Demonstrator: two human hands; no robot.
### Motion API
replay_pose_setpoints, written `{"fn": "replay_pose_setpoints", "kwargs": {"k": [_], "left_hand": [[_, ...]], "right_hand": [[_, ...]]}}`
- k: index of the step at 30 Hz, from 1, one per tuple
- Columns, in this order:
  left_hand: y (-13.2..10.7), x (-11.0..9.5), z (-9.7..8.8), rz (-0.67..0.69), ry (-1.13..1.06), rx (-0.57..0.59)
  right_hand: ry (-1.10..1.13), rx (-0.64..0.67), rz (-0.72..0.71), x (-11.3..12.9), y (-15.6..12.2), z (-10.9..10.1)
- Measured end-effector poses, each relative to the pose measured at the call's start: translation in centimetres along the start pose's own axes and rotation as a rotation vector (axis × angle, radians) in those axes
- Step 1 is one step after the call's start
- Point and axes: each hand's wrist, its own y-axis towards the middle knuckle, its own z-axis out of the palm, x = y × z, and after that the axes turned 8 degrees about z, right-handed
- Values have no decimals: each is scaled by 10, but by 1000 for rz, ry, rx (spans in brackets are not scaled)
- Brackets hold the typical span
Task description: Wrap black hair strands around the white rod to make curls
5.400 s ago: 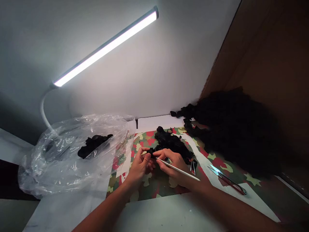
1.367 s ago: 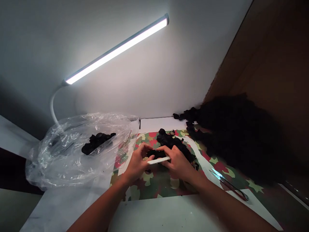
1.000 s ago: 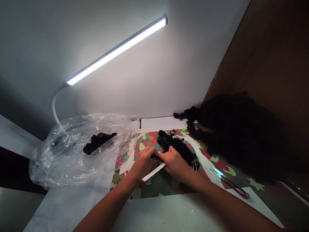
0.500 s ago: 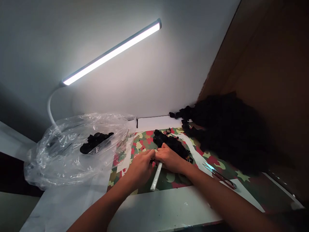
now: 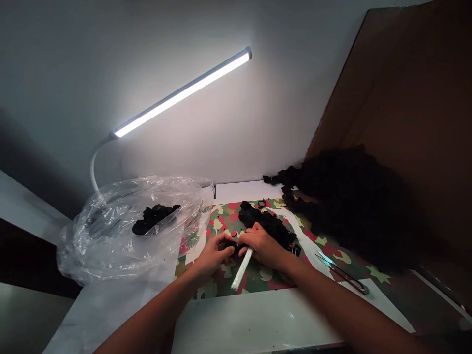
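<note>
My right hand [image 5: 262,246] is closed around a white stick [image 5: 241,271], which slants down toward the table's front edge. Beside it, my left hand [image 5: 214,254] pinches a small black piece [image 5: 231,245] between thumb and fingers. The fingertips of both hands nearly meet, so how the black piece and the stick's upper end relate is hidden. Just behind my right hand lies a heap of black pieces [image 5: 271,221], soft-looking, on a camouflage-patterned sheet [image 5: 221,221]. A small round black piece [image 5: 261,203] sits at the heap's far end.
At left a clear plastic bag [image 5: 106,246] holds several black round pieces [image 5: 155,217]. Metal scissors or snips [image 5: 346,275] lie right of my right forearm. A large black pile [image 5: 354,211] leans against a cardboard panel [image 5: 398,98]. A lit bar lamp [image 5: 184,93] hangs above.
My left hand has opened its fist into a looser pinch and shifted slightly left of my right hand. The stick stays in my right hand. The whole view has shifted slightly.
</note>
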Motion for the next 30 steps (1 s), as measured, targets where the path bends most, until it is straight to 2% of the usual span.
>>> {"fn": "replay_pose_setpoints", "kwargs": {"k": [4, 7, 9, 11, 13, 16, 19, 22, 26, 30], "left_hand": [[-1, 2, 3, -2, -156, 5], [-3, 1, 3, -48, -307, 3], [-4, -1, 1, -95, -333, 8], [-5, -3, -1, -102, -313, 24], [-5, -6, -1, -70, -284, 34], [-4, -10, 3, -8, -227, 20], [-3, -13, 13, 51, -119, 17], [-1, -17, 25, 168, 26, -26], [3, -22, 37, 340, 168, -118], [7, -25, 41, 376, 191, -139]], "right_hand": [[43, -28, 103, 7, -6, -27], [-10, 180, 61, 12, -21, -40], [-80, 296, 133, 14, -36, -41], [-112, 323, 253, 18, -50, -40], [-66, 276, 335, 24, -59, -43], [222, 168, 499, 38, -54, -51], [714, 163, 751, 49, -34, -50], [992, 96, 826, 50, -14, -41], [1108, 36, 834, 43, -3, -32], [1079, 30, 804, 35, -2, -32]]}}
